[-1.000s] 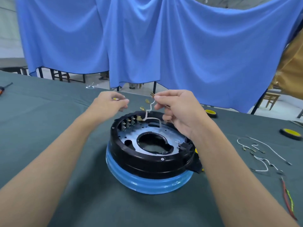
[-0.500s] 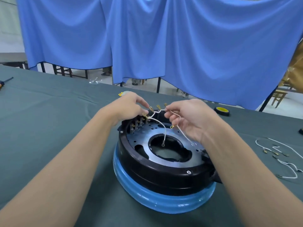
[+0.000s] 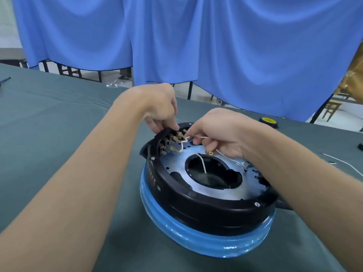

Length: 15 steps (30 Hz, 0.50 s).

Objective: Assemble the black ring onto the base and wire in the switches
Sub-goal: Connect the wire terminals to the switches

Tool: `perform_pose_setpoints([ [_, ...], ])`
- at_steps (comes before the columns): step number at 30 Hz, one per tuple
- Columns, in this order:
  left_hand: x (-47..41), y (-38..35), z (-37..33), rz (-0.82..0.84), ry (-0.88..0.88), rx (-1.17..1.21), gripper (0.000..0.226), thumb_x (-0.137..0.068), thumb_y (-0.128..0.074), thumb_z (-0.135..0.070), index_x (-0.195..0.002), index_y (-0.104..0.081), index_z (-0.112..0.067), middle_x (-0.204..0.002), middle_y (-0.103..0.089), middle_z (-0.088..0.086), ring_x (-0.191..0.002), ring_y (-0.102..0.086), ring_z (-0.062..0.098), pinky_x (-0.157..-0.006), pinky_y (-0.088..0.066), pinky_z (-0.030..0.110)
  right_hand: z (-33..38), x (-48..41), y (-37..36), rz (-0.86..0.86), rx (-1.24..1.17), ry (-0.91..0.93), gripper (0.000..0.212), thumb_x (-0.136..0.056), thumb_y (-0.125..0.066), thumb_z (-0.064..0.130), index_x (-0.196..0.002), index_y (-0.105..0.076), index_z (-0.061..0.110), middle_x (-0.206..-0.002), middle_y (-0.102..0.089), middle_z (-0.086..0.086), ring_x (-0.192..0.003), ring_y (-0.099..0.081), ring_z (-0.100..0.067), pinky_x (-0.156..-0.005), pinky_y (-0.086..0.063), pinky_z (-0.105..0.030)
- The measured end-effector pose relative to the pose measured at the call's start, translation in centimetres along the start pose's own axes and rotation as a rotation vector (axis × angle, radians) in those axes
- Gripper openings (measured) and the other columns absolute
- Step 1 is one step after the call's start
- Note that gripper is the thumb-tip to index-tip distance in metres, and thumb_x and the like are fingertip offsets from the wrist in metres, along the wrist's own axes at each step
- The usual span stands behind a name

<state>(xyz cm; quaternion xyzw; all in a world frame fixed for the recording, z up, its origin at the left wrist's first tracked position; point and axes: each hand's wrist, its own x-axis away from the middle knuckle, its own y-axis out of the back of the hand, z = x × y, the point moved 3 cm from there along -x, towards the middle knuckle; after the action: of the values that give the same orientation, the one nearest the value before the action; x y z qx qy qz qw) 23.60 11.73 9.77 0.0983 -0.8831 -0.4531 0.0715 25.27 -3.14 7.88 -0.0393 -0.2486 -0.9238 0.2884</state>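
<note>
Blue base (image 3: 206, 250) nearest, flat on green table cloth (image 3: 59, 118). Black ring (image 3: 206, 211) seated on top of it, silver plate (image 3: 216, 186) inside, centre hole open. White wire (image 3: 201, 162) trailing down into that hole. Right hand (image 3: 222, 134) over far side of ring, fingers curled, pinching white wire. Left hand (image 3: 155, 108) just beside it, fingers curled, gripping one of the brass terminals (image 3: 173, 141) at far-left inner rim. Beyond: yellow tape roll (image 3: 268, 121), blue curtain (image 3: 235, 46).
</note>
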Motion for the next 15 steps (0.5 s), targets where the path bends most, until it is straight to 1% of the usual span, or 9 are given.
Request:
perform_pose_setpoints([
  [3, 0.4, 0.0, -0.1, -0.003, 0.028, -0.041, 0.041, -0.08, -0.081, -0.011, -0.115, -0.063, -0.001, -0.047, -0.066, 0.002, -0.039, -0.064, 0.014, -0.041, -0.054, 0.022, -0.1, -0.7, -0.5, 0.138, -0.055, -0.135, 0.008, -0.093, -0.046, -0.005, -0.092, -0.05, 0.001, -0.039, -0.051, -0.006, -0.025, -0.03, -0.007, -0.03, -0.022, -0.012],
  [4, 0.5, -0.1, -0.1, -0.006, 0.041, -0.055, 0.04, -0.08, -0.081, -0.013, -0.113, -0.065, 0.001, -0.046, -0.065, 0.001, -0.037, -0.063, 0.013, -0.039, -0.051, 0.02, -0.1, -0.9, -0.5, 0.148, -0.046, -0.154, 0.008, -0.094, -0.045, -0.006, -0.092, -0.049, 0.002, -0.037, -0.051, -0.005, -0.024, -0.03, -0.006, -0.03, -0.021, -0.012],
  [5, 0.5, -0.1, -0.1, -0.012, 0.051, -0.069, 0.04, -0.079, -0.082, -0.016, -0.111, -0.066, 0.002, -0.046, -0.065, 0.001, -0.038, -0.063, 0.013, -0.04, -0.051, 0.02, -0.1, -1.2, -0.6, 0.143, -0.031, -0.164, 0.009, -0.094, -0.045, -0.006, -0.089, -0.048, 0.001, -0.037, -0.051, -0.006, -0.024, -0.03, -0.006, -0.029, -0.021, -0.011],
  [6, 0.5, -0.1, -0.2, -0.017, 0.058, -0.083, 0.039, -0.078, -0.083, -0.018, -0.108, -0.067, 0.001, -0.049, -0.067, 0.002, -0.04, -0.064, 0.014, -0.044, -0.055, 0.022, -0.2, -1.5, -0.6, 0.126, -0.014, -0.165, 0.012, -0.094, -0.045, -0.007, -0.086, -0.047, 0.001, -0.042, -0.051, -0.007, -0.024, -0.029, -0.006, -0.03, -0.021, -0.011],
  [8, 0.5, -0.2, -0.4, -0.022, 0.064, -0.111, 0.038, -0.077, -0.084, -0.02, -0.105, -0.067, -0.001, -0.054, -0.068, 0.004, -0.043, -0.067, 0.017, -0.058, -0.06, 0.029, -0.3, -2.1, -0.7, 0.086, 0.029, -0.144, 0.016, -0.093, -0.045, -0.007, -0.079, -0.047, 0.001, -0.056, -0.048, -0.008, -0.025, -0.026, -0.006, -0.03, -0.021, -0.011],
  [10, 0.4, -0.3, -0.4, -0.033, 0.074, -0.128, 0.039, -0.076, -0.085, -0.021, -0.105, -0.064, -0.004, -0.053, -0.068, 0.005, -0.046, -0.068, 0.019, -0.072, -0.062, 0.039, -0.4, -2.5, -1.1, 0.077, 0.066, -0.124, 0.016, -0.092, -0.046, -0.007, -0.078, -0.048, 0.0, -0.064, -0.046, -0.009, -0.029, -0.027, -0.007, -0.03, -0.021, -0.012],
  [11, 0.5, -0.3, -0.5, -0.037, 0.081, -0.13, 0.04, -0.076, -0.085, -0.021, -0.105, -0.063, -0.005, -0.053, -0.068, 0.005, -0.047, -0.069, 0.02, -0.077, -0.061, 0.043, -0.5, -2.5, -1.3, 0.083, 0.075, -0.121, 0.016, -0.092, -0.046, -0.007, -0.078, -0.049, 0.0, -0.066, -0.047, -0.01, -0.034, -0.03, -0.009, -0.03, -0.023, -0.012],
  [13, 0.6, -0.3, -0.5, -0.043, 0.09, -0.142, 0.04, -0.075, -0.085, -0.022, -0.104, -0.063, -0.005, -0.055, -0.069, 0.006, -0.05, -0.07, 0.021, -0.082, -0.059, 0.045, -0.8, -2.5, -1.6, 0.096, 0.106, -0.124, 0.017, -0.093, -0.045, -0.007, -0.079, -0.051, -0.001, -0.068, -0.05, -0.012, -0.042, -0.036, -0.011, -0.03, -0.026, -0.013],
  [15, 0.6, -0.3, -0.5, -0.044, 0.102, -0.157, 0.039, -0.076, -0.085, -0.024, -0.103, -0.064, -0.005, -0.055, -0.07, 0.005, -0.051, -0.071, 0.02, -0.085, -0.058, 0.044, -0.9, -2.4, -1.5, 0.094, 0.145, -0.123, 0.019, -0.093, -0.044, -0.008, -0.077, -0.053, -0.003, -0.065, -0.054, -0.014, -0.034, -0.038, -0.01, -0.031, -0.029, -0.013],
])
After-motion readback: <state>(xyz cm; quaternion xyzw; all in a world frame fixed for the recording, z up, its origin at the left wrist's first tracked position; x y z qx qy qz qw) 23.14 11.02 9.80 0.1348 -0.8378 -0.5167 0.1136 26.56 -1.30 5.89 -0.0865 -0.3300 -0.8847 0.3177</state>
